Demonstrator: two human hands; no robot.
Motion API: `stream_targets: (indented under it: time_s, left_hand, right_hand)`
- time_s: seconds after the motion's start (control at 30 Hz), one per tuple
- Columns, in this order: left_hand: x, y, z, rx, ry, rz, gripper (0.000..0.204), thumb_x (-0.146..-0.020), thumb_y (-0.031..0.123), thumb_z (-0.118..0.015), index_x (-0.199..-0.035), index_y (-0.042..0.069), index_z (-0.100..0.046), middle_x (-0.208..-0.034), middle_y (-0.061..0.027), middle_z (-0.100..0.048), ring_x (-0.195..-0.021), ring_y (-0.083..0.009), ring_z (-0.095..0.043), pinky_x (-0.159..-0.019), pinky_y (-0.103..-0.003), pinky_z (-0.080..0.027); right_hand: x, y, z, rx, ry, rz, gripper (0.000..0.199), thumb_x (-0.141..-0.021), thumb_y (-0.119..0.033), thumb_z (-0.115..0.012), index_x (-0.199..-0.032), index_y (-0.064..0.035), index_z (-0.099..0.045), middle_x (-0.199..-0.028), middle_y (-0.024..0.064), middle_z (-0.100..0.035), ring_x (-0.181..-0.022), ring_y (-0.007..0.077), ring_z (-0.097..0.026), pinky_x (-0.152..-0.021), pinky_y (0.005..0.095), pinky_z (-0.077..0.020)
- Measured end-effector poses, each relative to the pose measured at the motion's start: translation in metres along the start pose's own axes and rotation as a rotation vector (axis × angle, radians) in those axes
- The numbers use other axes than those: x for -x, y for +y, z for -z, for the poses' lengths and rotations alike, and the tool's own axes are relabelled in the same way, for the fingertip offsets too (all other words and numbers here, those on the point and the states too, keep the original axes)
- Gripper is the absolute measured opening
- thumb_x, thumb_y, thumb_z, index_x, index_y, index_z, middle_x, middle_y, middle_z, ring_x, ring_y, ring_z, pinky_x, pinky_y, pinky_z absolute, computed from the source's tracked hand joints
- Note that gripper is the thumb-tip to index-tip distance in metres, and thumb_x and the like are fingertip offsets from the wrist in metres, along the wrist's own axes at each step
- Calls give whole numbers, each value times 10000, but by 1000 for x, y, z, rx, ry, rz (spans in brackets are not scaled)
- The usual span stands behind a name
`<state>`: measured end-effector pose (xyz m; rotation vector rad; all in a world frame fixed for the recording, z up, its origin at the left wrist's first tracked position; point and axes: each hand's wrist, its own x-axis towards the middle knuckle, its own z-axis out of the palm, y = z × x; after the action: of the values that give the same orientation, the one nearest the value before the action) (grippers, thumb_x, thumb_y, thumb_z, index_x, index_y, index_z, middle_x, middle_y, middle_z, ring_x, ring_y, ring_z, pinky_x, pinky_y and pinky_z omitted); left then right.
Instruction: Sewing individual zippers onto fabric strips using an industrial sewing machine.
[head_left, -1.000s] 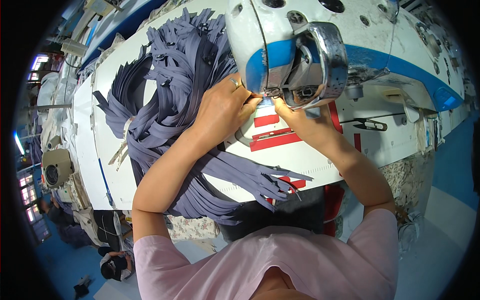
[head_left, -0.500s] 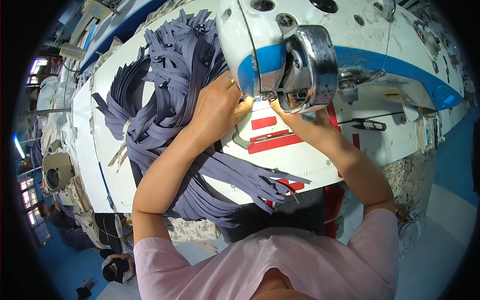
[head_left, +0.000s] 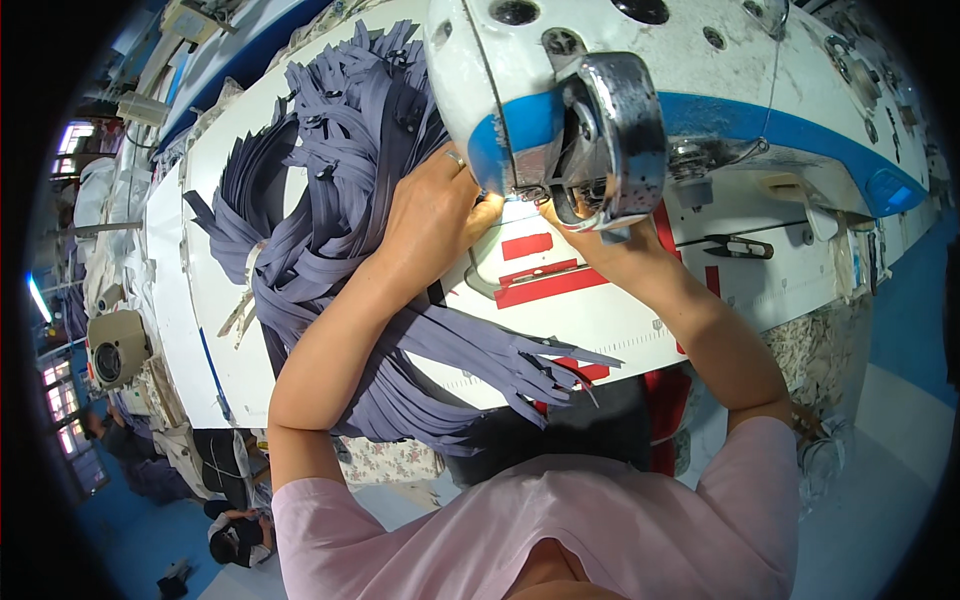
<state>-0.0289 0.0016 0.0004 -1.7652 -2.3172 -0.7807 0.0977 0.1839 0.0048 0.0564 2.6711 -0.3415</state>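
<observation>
My left hand point(head_left: 425, 212) is at the left of the sewing machine's needle area, thumb and fingers pinched together close to the lit spot. Whatever it pinches is too small to make out. On the other side, my right hand point(head_left: 622, 250) reaches in under the sewing machine point(head_left: 725, 75); its fingers are mostly hidden behind the chrome guard point(head_left: 637, 135) on the machine head. Against my left forearm lies a big bundle of purple-grey strips point(head_left: 345, 215) that look like zippers, tied with a pale band point(head_left: 250, 265). Their loose ends spread toward my lap.
Red tape patches point(head_left: 545, 285) are on the white table point(head_left: 625, 345), some around a metal loop. Thread snips point(head_left: 740, 247) lie right of my right hand. A blue pen-like stick point(head_left: 213, 370) is at the table's left. Another person point(head_left: 240, 535) sits at lower left.
The view has shifted very slightly, so the machine head sits a little further left. Both hands keep nearly the same place and pose.
</observation>
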Motion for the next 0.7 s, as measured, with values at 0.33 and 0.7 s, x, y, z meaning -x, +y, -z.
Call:
stream_targets:
  time_s: [0.33,0.7]
  left_hand:
    - [1,-6,-8,23,11,35,181,-773,87,-729,-908,2,-641,-885,-165,-619,-812,-368,-635,-693,-446,-520]
    - [1,-1,-6,16,3,35,175,-783,104,-727,-885,-2,-632,-860,-156,-612,-796,-354,-628,-685,-438,-514]
  right_hand:
    - [-2,33,-40,948,501,211,575,-992,-168,-574,-1482,-38,-302,-1426,162,-431,-1283,220,-473,-1090,330,-445]
    - [-8,7,-16,-80,345,69,647,-843,-55,-726,-1384,-58,-371,-1314,211,-455,-1087,322,-598,-910,357,-560]
